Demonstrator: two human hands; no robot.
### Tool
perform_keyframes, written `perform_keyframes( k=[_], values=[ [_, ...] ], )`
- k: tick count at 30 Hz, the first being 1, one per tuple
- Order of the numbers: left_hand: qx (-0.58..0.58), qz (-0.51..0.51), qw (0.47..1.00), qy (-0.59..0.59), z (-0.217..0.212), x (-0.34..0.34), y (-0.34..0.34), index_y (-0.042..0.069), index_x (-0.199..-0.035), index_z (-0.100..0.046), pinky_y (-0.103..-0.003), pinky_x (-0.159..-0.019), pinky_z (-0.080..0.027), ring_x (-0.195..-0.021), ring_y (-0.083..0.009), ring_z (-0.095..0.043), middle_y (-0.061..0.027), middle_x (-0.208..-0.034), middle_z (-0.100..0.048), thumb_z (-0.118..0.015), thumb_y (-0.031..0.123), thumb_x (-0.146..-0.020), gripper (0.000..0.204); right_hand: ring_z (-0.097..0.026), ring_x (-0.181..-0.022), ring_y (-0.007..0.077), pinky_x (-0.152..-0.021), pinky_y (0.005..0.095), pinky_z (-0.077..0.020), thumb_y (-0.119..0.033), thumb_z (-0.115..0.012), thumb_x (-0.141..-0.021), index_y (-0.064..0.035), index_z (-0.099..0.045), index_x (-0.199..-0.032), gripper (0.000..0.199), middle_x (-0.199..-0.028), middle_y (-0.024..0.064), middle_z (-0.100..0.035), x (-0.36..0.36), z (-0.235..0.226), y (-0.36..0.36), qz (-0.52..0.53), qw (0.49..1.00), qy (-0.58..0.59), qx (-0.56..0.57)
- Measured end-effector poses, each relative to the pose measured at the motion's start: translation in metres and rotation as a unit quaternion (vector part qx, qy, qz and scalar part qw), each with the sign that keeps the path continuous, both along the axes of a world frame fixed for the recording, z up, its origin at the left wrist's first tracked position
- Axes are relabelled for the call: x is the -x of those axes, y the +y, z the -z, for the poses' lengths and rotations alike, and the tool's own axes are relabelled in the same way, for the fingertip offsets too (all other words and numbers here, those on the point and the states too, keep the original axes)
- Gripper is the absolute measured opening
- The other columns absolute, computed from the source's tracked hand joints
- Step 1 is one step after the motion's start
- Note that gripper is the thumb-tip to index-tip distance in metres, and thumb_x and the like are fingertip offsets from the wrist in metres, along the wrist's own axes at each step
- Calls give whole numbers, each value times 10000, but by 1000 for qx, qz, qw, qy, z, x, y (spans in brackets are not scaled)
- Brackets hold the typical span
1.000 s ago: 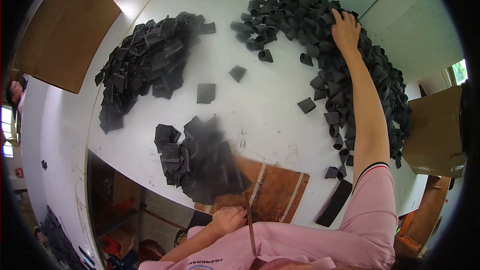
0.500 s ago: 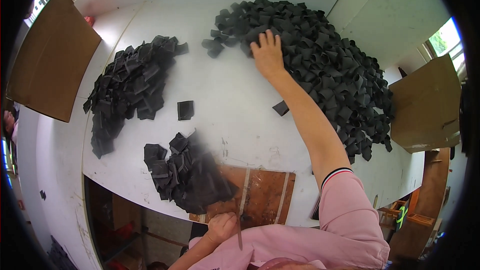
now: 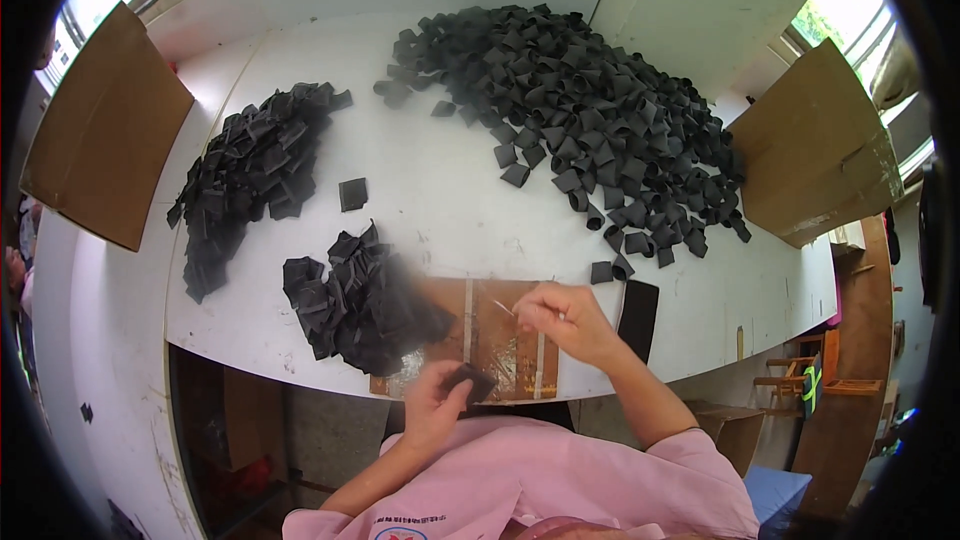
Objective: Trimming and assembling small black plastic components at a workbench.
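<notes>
Two hands at near surface edge | L hand (image 3: 432, 402) closed on black piece (image 3: 470, 380), piece just R of palm | R hand (image 3: 570, 320) pinching thin needle-like tool (image 3: 503, 309), tip pointing L, above brown board (image 3: 490, 335) | big pile (image 3: 600, 130) far, R-fwd.

Small black folded piece (image 3: 470, 380), pinched in left-hand fingers (image 3: 452, 395), tilted, just off the surface's near edge, above the brown board (image 3: 500, 330)

I see my left hand (image 3: 437, 402) pinching a small black piece (image 3: 470, 381) at bottom centre; right hand (image 3: 572, 320) holds a thin tool (image 3: 503, 309) over brown board (image 3: 490, 335), white worktop (image 3: 440, 190), big black pile (image 3: 600, 130) upper right.
</notes>
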State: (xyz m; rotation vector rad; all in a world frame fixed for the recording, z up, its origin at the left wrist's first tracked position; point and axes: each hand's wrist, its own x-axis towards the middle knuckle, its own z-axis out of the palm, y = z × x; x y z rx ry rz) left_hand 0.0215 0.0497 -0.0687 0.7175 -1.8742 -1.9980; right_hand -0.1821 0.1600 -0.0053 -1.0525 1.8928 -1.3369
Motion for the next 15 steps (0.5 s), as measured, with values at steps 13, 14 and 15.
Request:
perform_keyframes(
  k=[13, 14, 15],
  values=[
    [-137, 3, 988, 73, -72, 25, 10, -9, -1027, -472, -154, -474, -422, -621, -44, -529, -67, -889, -590, -578, 6, -805, 247, -520, -610, 91, -550, 217, -413, -41, -654, -742, 21, -591, -809, 112, -709, 49, -560, -117, -10, 25, 206, 973, -77, 74],
    [-143, -3, 986, 86, -67, 24, 10, -7, -1044, -470, -156, -492, -429, -624, -51, -533, -73, -919, -590, -576, 13, -810, 258, -523, -589, 110, -540, 222, -416, -34, -649, -739, 24, -592, -796, 99, -703, 52, -560, -120, -13, 24, 229, 970, -13, 84],
    [-145, -2, 986, 80, -66, 18, 13, -7, -1044, -470, -156, -492, -429, -624, -51, -533, -73, -919, -590, -576, 13, -810, 258, -526, -568, 128, -531, 227, -419, -26, -644, -736, 27, -592, -782, 87, -696, 55, -559, -125, -13, 24, 251, 962, 52, 94]
  ],
)
